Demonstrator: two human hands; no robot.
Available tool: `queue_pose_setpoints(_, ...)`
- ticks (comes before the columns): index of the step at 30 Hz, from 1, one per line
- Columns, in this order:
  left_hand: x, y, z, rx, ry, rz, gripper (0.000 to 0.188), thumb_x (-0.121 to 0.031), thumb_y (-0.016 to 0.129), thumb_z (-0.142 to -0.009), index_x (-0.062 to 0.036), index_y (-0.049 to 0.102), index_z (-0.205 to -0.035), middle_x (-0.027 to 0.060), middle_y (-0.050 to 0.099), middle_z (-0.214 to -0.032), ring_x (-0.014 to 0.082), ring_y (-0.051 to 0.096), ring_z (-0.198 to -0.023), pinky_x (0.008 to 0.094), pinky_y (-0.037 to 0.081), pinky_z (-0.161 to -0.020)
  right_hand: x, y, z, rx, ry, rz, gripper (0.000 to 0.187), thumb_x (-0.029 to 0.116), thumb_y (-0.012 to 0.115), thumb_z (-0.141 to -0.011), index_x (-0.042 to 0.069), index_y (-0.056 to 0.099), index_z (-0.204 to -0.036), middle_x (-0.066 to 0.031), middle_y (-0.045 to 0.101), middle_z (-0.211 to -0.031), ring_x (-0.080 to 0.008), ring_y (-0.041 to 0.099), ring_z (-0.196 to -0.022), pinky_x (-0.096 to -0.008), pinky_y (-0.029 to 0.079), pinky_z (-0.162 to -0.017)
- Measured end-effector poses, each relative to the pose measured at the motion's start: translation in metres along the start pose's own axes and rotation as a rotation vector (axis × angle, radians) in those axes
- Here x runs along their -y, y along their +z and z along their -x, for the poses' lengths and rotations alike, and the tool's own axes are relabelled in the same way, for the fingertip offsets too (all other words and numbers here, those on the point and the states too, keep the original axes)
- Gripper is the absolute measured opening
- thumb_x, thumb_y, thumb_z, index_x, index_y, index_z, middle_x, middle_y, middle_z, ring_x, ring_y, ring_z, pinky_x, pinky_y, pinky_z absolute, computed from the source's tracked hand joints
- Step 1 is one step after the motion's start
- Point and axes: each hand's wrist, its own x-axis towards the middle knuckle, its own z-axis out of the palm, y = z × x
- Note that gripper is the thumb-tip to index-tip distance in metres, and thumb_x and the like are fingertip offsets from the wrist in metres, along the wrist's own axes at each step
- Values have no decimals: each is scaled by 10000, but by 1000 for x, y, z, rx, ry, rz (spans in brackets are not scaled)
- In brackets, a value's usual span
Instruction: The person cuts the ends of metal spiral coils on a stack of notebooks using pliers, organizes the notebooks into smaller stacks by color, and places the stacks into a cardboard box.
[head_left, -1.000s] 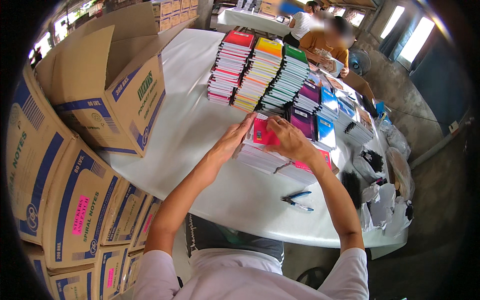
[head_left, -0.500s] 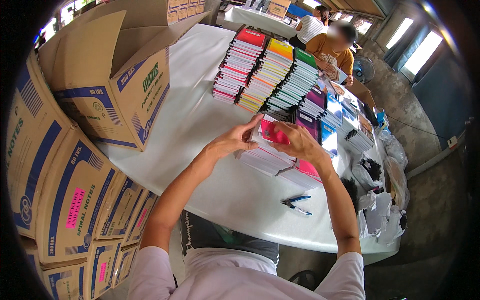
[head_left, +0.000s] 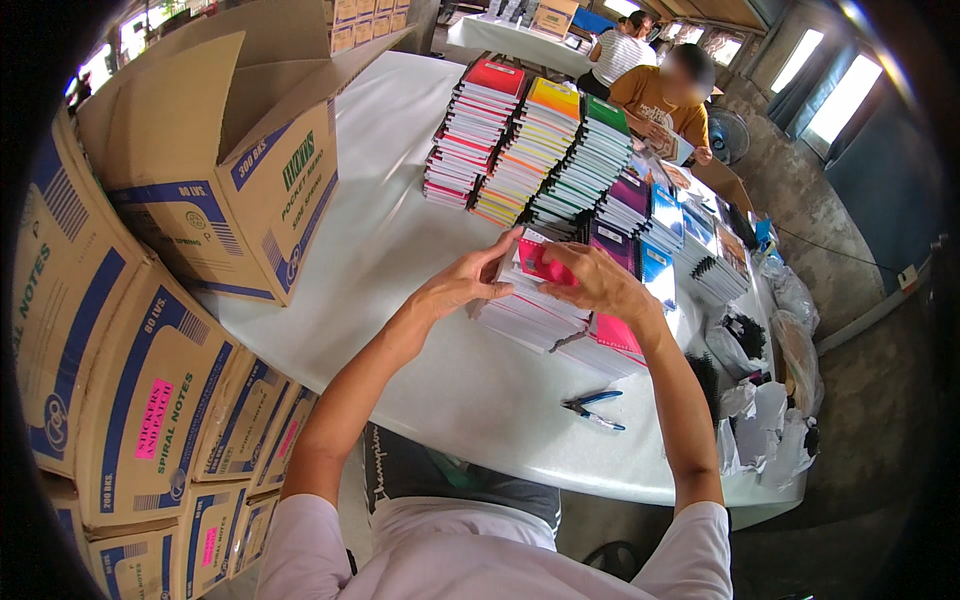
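Note:
A small notebook with a pink-red cover (head_left: 533,262) is between my hands, at the top of a pile of white-paged notebooks (head_left: 530,312) on the table. My left hand (head_left: 462,284) grips its left side, thumb and fingers at the edge. From the right, my right hand (head_left: 605,282) curls over the cover, fingers bent against it; some fingertips are hidden. Beside the pile, under my right wrist, another notebook with a pink cover (head_left: 617,334) shows. Cutting pliers with blue handles (head_left: 597,408) lie on the table nearer to me.
Stacks of red (head_left: 480,130), yellow (head_left: 535,140) and green spiral notebooks (head_left: 590,150) stand beyond my hands, purple and blue ones to the right. An open carton (head_left: 235,215) stands left, above stacked cartons (head_left: 160,400). Plastic bags (head_left: 785,330) crowd the right edge. A co-worker (head_left: 668,100) sits across.
Both hands stay almost in place on the pink-red notebook, with only a slight shift of the right fingers. The co-worker's hands have moved a little.

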Motion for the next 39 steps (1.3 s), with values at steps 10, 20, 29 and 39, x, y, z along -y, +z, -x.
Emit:
queue_pose_setpoints(10, -11, 10, 1, -48, -53, 30, 964, -195, 769, -780, -102, 147, -1511, 106, 332, -1477, 178, 338, -1343, 309, 238, -1118, -1, -7, -2, 5, -24, -49, 303, 204, 707, -809, 0, 564, -981, -187, 655, -907, -371, 634, -823, -433, 501, -735)
queue_pose_setpoints(20, -8, 17, -2, -107, -26, -50, 904, -190, 745, -816, -103, 171, -1509, 68, 347, -1465, 128, 387, -1274, 264, 339, -1035, -5, -1, -1, -1, -55, -51, 306, 158, 703, -821, 11, 548, -1040, -141, 621, -899, -295, 607, -793, -391, 495, -728)
queue_pose_setpoints(29, -5, 18, -3, -135, 7, -140, 853, -82, 687, -834, -116, 169, -1512, 79, 392, -1430, 111, 448, -1169, 248, 364, -982, 7, 1, 3, 5, -9, 286, 341, 144, 634, -847, -20, 462, -1091, -206, 598, -1007, -374, 637, -814, -424, 531, -625)
queue_pose_setpoints(39, -12, 19, 2, -199, -17, -199, 828, -119, 657, -796, -28, 208, -1485, 122, 227, -1544, 175, 232, -1406, 292, 195, -1127, 9, -41, 86, -344, -112, 760, 522, 120, 644, -779, -95, 452, -1214, -278, 501, -1289, -336, 601, -1086, -392, 552, -848)
